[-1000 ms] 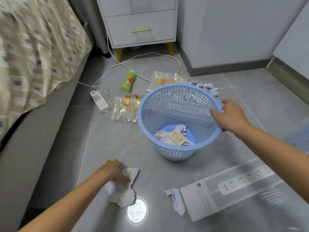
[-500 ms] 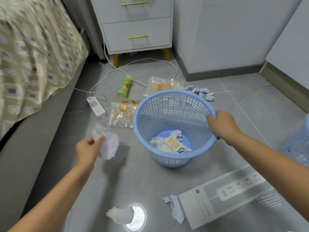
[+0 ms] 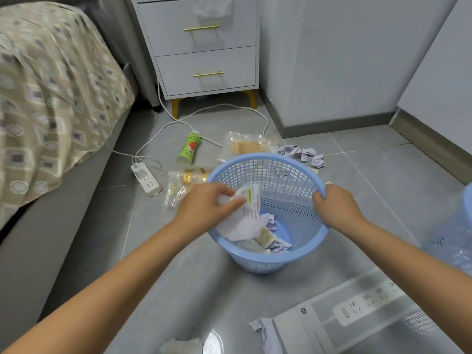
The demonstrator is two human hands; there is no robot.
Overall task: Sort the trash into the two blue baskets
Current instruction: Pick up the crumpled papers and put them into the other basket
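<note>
A blue mesh basket [image 3: 278,169] stands on the grey floor in front of me, with crumpled paper scraps [image 3: 270,241] at its bottom. My left hand [image 3: 207,205] holds a crumpled white printed paper [image 3: 246,215] over the basket's left rim, the paper hanging inside the opening. My right hand [image 3: 334,205] grips the basket's right rim. A second blue basket [image 3: 457,241] shows only partly at the right edge. On the floor lie a green bottle [image 3: 190,147], two clear plastic wrappers [image 3: 245,146] [image 3: 184,182] and crumpled purple-white papers [image 3: 304,154].
A white power strip [image 3: 146,178] with its cable lies left of the basket. A flat power-strip box [image 3: 357,310] and a paper scrap [image 3: 260,328] lie near right. A white tissue wad [image 3: 178,346] sits at the bottom edge. Bed at left, nightstand [image 3: 204,47] behind.
My left hand picked the printed paper off the floor and carried it right, over the basket opening. The white tissue wad stayed on the floor. My right hand kept its hold on the rim.
</note>
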